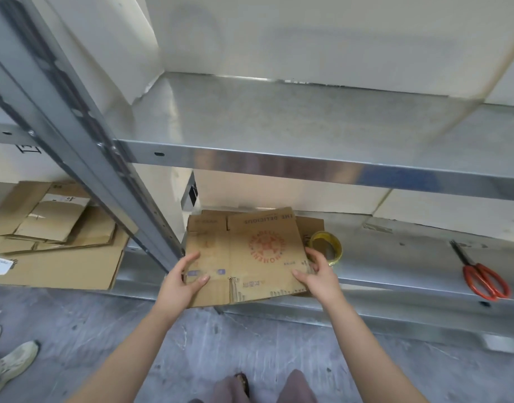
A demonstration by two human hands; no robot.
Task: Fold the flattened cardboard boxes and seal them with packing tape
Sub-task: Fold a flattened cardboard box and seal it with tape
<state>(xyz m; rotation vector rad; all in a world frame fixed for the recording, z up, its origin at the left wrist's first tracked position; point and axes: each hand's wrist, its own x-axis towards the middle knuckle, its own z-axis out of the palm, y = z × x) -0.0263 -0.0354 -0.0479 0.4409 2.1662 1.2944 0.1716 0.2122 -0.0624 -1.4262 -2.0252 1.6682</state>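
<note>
A flattened brown cardboard box with a red round print lies on the lower metal shelf, its near edge sticking out past the shelf front. My left hand grips its near left edge, thumb on top. My right hand holds the near right corner, thumb over the top face. A roll of yellowish packing tape lies flat on the shelf just behind my right hand. More flat cardboard shows under the top box at its far right.
Red-handled scissors lie on the same shelf at the right. An upper metal shelf overhangs the work area. A slanted steel upright stands left of the box. A stack of flattened cartons fills the left bay. Another person's shoes stand at the lower left.
</note>
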